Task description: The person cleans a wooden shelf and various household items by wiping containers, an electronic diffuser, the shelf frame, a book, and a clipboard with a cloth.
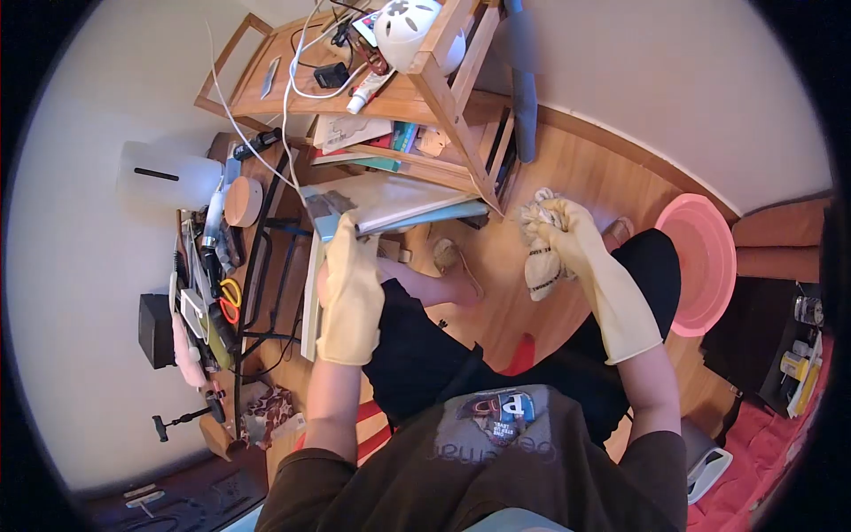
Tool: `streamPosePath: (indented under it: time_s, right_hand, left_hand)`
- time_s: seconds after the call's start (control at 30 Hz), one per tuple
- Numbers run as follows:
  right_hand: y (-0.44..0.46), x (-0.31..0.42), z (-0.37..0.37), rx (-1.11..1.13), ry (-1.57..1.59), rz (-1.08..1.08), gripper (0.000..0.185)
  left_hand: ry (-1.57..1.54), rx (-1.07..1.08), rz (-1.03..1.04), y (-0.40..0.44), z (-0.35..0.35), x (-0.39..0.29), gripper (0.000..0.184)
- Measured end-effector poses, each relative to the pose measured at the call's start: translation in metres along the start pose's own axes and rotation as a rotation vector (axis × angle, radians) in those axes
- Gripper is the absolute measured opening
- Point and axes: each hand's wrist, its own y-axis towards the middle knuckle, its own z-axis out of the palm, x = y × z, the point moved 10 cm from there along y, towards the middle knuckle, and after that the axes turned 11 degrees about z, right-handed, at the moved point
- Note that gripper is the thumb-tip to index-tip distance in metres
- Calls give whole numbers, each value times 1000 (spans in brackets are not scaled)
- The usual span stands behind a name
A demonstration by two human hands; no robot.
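Observation:
My left hand (350, 275), in a cream rubber glove, grips the near corner of a thin white and light-blue book (399, 197). The book sticks out by the lower part of the wooden cart, and its spine faces me. My fingers are partly hidden at the book's edge. Off to the right, my right hand (572, 238), gloved the same way, is closed round a crumpled pale cloth (542, 262) with dark stripes. The cloth hangs above the wooden floor, apart from the book.
A wooden cart (425, 89) holds a white helmet (408, 34), cables, a tube and books below. At left stands a cluttered narrow table (248, 199) with orange-handled scissors (230, 300). A pink basin (700, 266) sits on the floor at right, near a dark cabinet (753, 332).

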Motion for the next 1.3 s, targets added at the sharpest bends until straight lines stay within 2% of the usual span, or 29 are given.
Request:
streamPosePath:
  time_s: [0.2, 0.3, 0.37, 0.43, 0.53, 0.6, 0.63, 0.8, 0.87, 1.0, 1.1, 1.17, 1.2, 1.27, 1.3]
  right_hand:
    - [0, 1, 1, 13, 43, 0, 29]
    - [11, -11, 1, 60, 205, 28, 30]
    - [15, -16, -6, -14, 206, 37, 32]
    - [-9, 12, 0, -42, 205, 72, 31]
    - [-6, 8, -4, -41, 233, 86, 29]
    - [-5, 10, -3, -10, 266, 62, 28]
    - [-10, 12, -3, -13, 267, 85, 27]
    - [-7, 7, 9, 78, 286, 81, 27]
    - [-14, 9, 13, 60, 191, 117, 28]
    - [-4, -9, 13, 65, 207, 122, 28]
    - [9, -19, 1, -7, 92, 7, 31]
    - [4, -15, -6, -87, -177, -30, 35]
    - [3, -15, -6, -83, -181, -25, 35]
    - [-1, -2, -9, -171, -501, -133, 36]
    - [-5, 2, -8, -168, -506, -132, 36]
  left_hand:
    - [-59, -5, 56, 3, -12, -57, 40]
    - [-28, -52, 37, -7, -17, -74, 38]
    - [-41, -109, -48, -12, -26, -83, 36]
    - [-49, -140, -93, -26, -29, -100, 31]
    - [-8, 134, -108, -55, -18, -132, 34]
    - [132, 114, -89, -74, -24, -159, 34]
    - [189, 31, -155, -86, -31, -168, 34]
    - [208, 64, -104, -114, -43, -202, 34]
    - [226, 60, -82, -118, -50, -207, 35]
    - [162, 32, -12, -122, -41, -202, 35]
    - [153, 42, 189, -111, -47, -223, 42]
    - [164, 80, 261, -102, -58, -238, 46]
    - [194, 31, 275, -99, -69, -247, 49]
    - [194, 48, 418, -109, -69, -276, 51]
    - [174, -20, 352, -106, -79, -281, 50]
